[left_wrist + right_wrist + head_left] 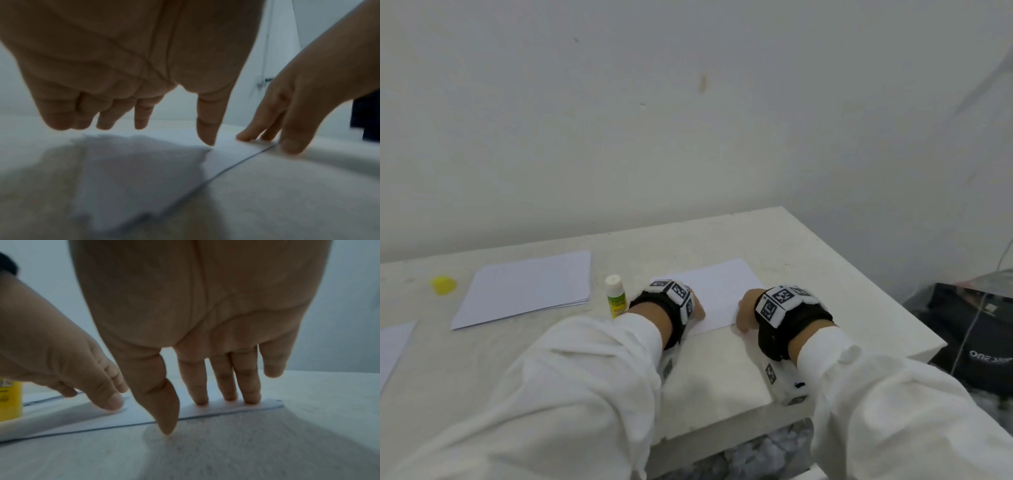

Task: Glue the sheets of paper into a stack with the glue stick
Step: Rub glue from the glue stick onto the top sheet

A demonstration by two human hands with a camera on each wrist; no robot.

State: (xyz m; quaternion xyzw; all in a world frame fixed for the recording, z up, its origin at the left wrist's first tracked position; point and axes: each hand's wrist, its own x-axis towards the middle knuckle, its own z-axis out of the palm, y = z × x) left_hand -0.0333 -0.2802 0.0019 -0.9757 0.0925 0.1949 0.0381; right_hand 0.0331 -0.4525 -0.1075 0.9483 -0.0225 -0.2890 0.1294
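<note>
A: How far along does the gluing look?

B: Early to middle, I'd judge. Both hands are flat on a sheet (717, 291) lying on the surface (722, 370) in front of the person. The left hand (690, 303) has its fingers stretched out, tips down on the near left part of the paper; the right hand (744, 313) has straight fingers (249, 391) pressing near the right corner, thumb on the bare surface just off the edge. Neither hand holds anything.

A: One sheet or several under them?

B: I can't tell. The right wrist view shows a thin dark line along the edge, which may mean more than one layer, but it is blurred.

A: And what's left?

B: A pile of loose sheets (527, 289) waits well to the left, and another sheet (393, 342) pokes in at the far left edge. So most of the stacking seems still to come.

A: Where's the glue stick?

B: The glue stick (615, 296) stands upright just beside the left hand, between the pile and the pressed sheet. It is uncapped; its yellow cap (444, 285) lies apart, beyond the pile.

A: Any containers?

B: None on the surface. A dark bag (969, 329) sits off to the right; its contents aren't visible.
</note>
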